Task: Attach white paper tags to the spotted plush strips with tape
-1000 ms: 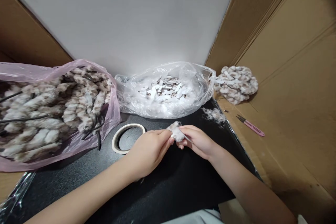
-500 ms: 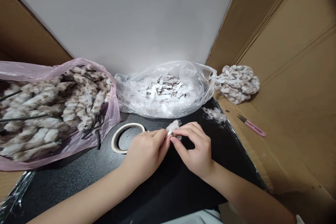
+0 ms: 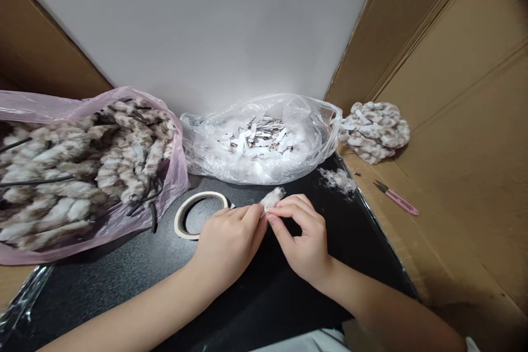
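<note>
The left hand (image 3: 229,242) and right hand (image 3: 305,239) meet over the black mat (image 3: 256,297), both pinching a small fluffy tuft (image 3: 273,198) between their fingertips. A tape ring (image 3: 198,213) lies just left of the hands, with a pink bag (image 3: 82,176) of fluffy pieces further left and a clear bag (image 3: 259,140) of white strips behind. Loose fluff (image 3: 339,179), pink snips (image 3: 396,197) and a fluffy pile (image 3: 374,131) lie to the right.

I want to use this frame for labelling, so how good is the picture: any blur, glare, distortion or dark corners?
Head view: mostly sharp at the centre, where the left hand and right hand pinch the fluffy piece; straight cardboard edges bow from wide-angle distortion; the clear bag shows mild glare; soft shadows lie on the black mat; the top right corner is vignetted dark.
</note>
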Demonstrator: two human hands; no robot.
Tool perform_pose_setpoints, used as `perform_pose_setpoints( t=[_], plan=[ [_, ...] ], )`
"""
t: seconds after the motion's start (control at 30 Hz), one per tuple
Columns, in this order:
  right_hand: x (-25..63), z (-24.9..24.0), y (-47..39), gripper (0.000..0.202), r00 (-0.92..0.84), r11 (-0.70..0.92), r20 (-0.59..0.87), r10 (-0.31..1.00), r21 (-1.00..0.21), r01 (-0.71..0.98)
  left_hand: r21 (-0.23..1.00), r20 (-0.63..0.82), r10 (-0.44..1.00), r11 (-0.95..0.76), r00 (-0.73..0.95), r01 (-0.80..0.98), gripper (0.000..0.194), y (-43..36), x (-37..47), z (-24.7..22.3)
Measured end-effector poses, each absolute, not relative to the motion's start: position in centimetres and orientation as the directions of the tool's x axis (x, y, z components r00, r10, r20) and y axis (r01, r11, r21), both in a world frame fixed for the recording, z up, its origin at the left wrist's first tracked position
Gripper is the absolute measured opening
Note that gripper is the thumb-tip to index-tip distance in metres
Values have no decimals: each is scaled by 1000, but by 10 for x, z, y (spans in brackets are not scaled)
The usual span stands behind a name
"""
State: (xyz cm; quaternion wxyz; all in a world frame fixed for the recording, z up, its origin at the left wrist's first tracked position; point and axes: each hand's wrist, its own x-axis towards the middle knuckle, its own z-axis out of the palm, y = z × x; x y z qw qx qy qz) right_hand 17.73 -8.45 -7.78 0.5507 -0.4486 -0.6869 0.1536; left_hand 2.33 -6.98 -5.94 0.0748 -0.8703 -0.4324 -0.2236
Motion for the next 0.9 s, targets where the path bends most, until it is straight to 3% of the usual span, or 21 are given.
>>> perform_pose_setpoints(
  t=[0.1,0.27,0.37,0.47,0.57,0.9],
  plan=[
    [178,-78,-84,10,-19,567,627,779,-690,450,189,398,777,-589,488,786,28,-69,24,-58],
    [179,-76,-84,12,56,530,588,807,-762,371,723,75,896,-351,438,595,30,-63,25,-49],
    [179,-76,-83,12,64,533,596,800,-757,379,902,-54,890,-151,452,404,32,-61,25,-45],
    [179,-76,-82,13,22,553,619,785,-717,425,960,-102,875,-39,474,278,29,-61,26,-43],
    [180,-77,-82,14,8,566,638,770,-689,453,969,-93,865,-35,493,244,26,-62,26,-43],
    [181,-77,-81,12,5,576,666,746,-650,496,836,-27,876,-245,482,491,29,-65,25,-42]
  ],
)
